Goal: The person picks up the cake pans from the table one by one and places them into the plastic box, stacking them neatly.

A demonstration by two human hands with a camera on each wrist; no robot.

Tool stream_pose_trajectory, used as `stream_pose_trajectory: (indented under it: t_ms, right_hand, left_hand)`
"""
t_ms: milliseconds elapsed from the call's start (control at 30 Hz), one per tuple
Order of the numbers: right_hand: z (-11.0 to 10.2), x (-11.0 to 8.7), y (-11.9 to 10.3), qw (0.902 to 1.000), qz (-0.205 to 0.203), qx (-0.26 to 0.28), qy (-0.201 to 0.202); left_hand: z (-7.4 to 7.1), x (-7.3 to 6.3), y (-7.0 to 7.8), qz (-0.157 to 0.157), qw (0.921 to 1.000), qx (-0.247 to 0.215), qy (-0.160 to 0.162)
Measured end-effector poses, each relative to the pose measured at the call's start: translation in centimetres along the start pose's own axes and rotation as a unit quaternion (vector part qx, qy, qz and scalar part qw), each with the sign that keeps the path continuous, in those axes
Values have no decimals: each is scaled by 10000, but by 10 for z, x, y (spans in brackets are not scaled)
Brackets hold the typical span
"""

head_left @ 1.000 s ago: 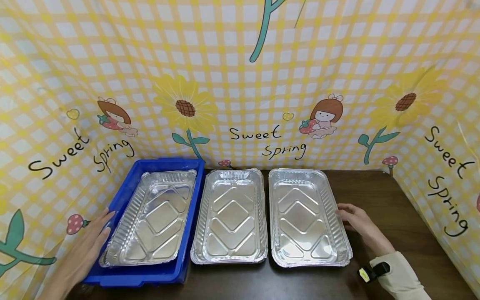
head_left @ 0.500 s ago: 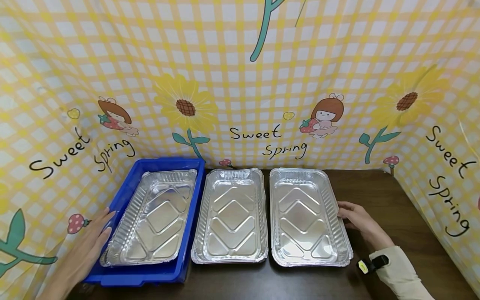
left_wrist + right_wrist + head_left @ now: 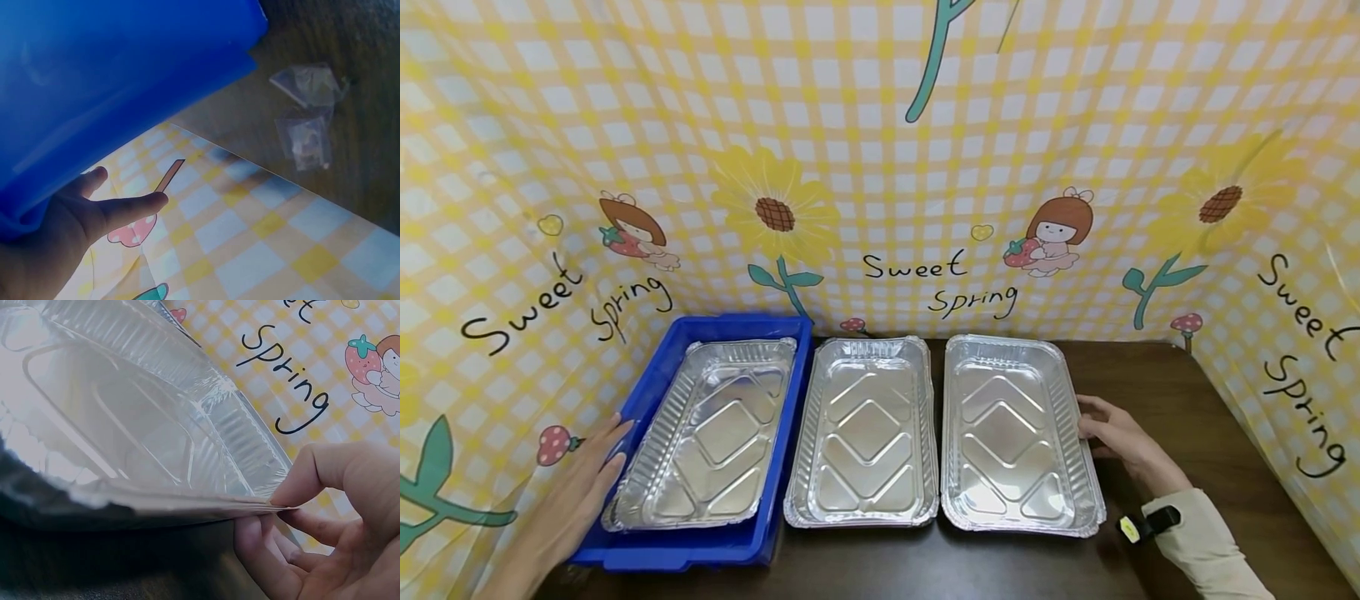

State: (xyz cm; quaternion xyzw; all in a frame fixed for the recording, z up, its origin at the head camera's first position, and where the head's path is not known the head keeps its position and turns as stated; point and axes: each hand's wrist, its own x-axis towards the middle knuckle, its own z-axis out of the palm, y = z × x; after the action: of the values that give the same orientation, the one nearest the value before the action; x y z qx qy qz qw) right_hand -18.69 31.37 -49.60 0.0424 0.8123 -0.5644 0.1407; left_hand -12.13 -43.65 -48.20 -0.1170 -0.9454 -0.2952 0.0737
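Observation:
At the far left, my left hand (image 3: 571, 492) lies along the outer left side of the blue plastic tub (image 3: 685, 554), fingers stretched out. From the left wrist view, this hand (image 3: 81, 219) is right up against the tub's blue wall (image 3: 119, 81). One foil tray (image 3: 730, 433) sits inside the tub. A second foil tray (image 3: 868, 433) stands in the middle of the table. My right hand (image 3: 1131, 446) pinches the right rim of the rightmost foil tray (image 3: 1003, 433). Close up, thumb and fingers of the right hand (image 3: 337, 519) hold the foil rim (image 3: 237, 505), which shows layered edges.
Behind and on both sides hangs a yellow checked cloth (image 3: 895, 192) with cartoon prints. Dark brown table (image 3: 1157, 400) shows right of the trays and along the front. Small clear plastic wrappers (image 3: 309, 140) appear in the left wrist view.
The right fingers and thumb have shifted slightly on the rim of the rightmost foil tray. The left hand, the tub and the other trays stay as they were.

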Motion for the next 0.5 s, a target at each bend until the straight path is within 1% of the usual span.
stream_pose_trajectory:
  t_ms: [300, 500]
  right_hand:
    - [-4, 3, 1, 9999, 52, -23, -111]
    - [-4, 5, 1, 9996, 97, 153, -197]
  left_hand:
    - [0, -1, 1, 19, 10000, 7, 15]
    - [0, -1, 1, 45, 10000, 23, 25]
